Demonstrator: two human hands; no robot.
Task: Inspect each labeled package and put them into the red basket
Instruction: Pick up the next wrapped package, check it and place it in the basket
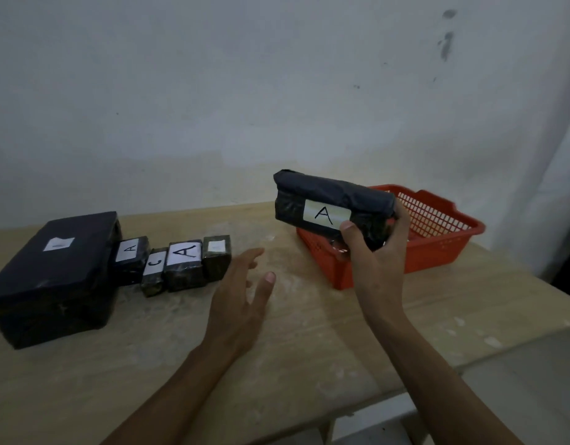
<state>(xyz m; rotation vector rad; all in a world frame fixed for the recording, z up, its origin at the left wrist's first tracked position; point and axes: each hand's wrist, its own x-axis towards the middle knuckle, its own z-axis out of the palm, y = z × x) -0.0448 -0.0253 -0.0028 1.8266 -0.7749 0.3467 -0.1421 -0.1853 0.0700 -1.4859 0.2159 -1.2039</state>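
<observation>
My right hand [378, 252] grips a black wrapped package [331, 203] with a white label marked A, held up in front of the red basket [437, 242], over its left end. My left hand [241, 290] hovers open above the table, fingers spread, just right of a row of small black packages. That row holds a package marked A [129, 258], one marked C [153, 271], a larger one marked A [184, 263] and one with an unreadable label [216, 256]. A big black box [55, 277] with a white label stands at the far left.
The wooden table [309, 332] ends at a front edge near my forearms and a right edge beyond the basket. A pale wall rises directly behind the table. The basket's inside is mostly hidden by the held package.
</observation>
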